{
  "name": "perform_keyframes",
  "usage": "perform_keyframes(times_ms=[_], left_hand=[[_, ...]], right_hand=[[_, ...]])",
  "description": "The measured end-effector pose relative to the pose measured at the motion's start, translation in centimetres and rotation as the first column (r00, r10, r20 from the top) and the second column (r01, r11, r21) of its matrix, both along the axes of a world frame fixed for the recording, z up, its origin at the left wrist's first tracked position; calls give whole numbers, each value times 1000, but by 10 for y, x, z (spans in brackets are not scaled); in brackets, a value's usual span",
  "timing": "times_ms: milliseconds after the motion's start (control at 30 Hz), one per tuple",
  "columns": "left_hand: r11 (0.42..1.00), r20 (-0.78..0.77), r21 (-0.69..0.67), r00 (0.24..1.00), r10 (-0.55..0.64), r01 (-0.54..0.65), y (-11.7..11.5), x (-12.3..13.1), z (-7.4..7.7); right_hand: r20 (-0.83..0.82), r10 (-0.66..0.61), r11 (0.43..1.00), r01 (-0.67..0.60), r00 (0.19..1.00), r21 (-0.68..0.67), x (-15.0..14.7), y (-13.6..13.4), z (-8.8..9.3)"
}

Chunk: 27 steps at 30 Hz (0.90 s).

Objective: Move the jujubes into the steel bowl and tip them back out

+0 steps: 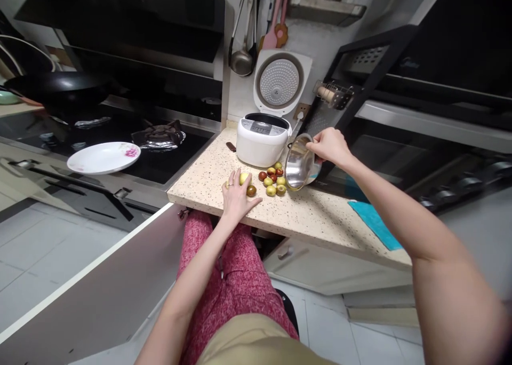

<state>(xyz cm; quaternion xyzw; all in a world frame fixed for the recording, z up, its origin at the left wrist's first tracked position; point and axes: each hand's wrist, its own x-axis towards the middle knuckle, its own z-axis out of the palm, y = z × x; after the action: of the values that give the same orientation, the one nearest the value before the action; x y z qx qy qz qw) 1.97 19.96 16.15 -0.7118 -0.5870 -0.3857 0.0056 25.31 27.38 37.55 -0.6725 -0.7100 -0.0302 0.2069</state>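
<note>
My right hand (332, 147) grips the rim of a shiny metal bowl (296, 162), tilted on its side with its mouth facing left. Several green and reddish-brown jujubes (271, 182) lie on the speckled countertop (304, 213) just left of the bowl's mouth. My left hand (237, 197) is spread over a few more of the fruits, its fingers apart and touching them; a brown jujube (251, 190) shows beside the thumb. Behind the fruit stands a white rice cooker (262, 143) with its lid (280, 82) raised.
At left, a white plate (100, 159) with a pink flower rests on the black stove, near a dark wok (60, 87). A teal cloth (376, 223) lies at the counter's right. An open cabinet door (100, 269) juts out at lower left. Utensils (242, 61) hang behind.
</note>
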Motion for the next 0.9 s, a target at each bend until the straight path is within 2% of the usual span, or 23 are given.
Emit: perform_keyframes(times_ms=[167, 233, 300, 433, 567, 733, 900], left_hand=[[996, -79, 48, 994, -72, 76, 13, 6, 0], [994, -87, 59, 992, -87, 92, 12, 5, -1], [993, -83, 64, 992, -97, 102, 7, 2, -4], [992, -39, 75, 994, -102, 104, -10, -9, -12], [990, 38, 80, 992, -116, 113, -25, -19, -18], [988, 76, 99, 989, -130, 122, -36, -29, -22], [984, 161, 98, 973, -163, 149, -46, -32, -23]], right_hand=[[-61, 22, 1000, -21, 998, 21, 12, -28, 7], [-166, 81, 997, -78, 983, 23, 24, -42, 6], [-323, 162, 985, -170, 933, 5, 39, -54, -2], [-621, 178, 953, -291, 763, -85, 62, -71, -33], [-764, 84, 909, -364, 639, -204, 65, -79, -77], [-809, -18, 809, -467, 587, -357, 59, -84, -123], [-832, -76, 722, -545, 549, -426, 56, -82, -141]])
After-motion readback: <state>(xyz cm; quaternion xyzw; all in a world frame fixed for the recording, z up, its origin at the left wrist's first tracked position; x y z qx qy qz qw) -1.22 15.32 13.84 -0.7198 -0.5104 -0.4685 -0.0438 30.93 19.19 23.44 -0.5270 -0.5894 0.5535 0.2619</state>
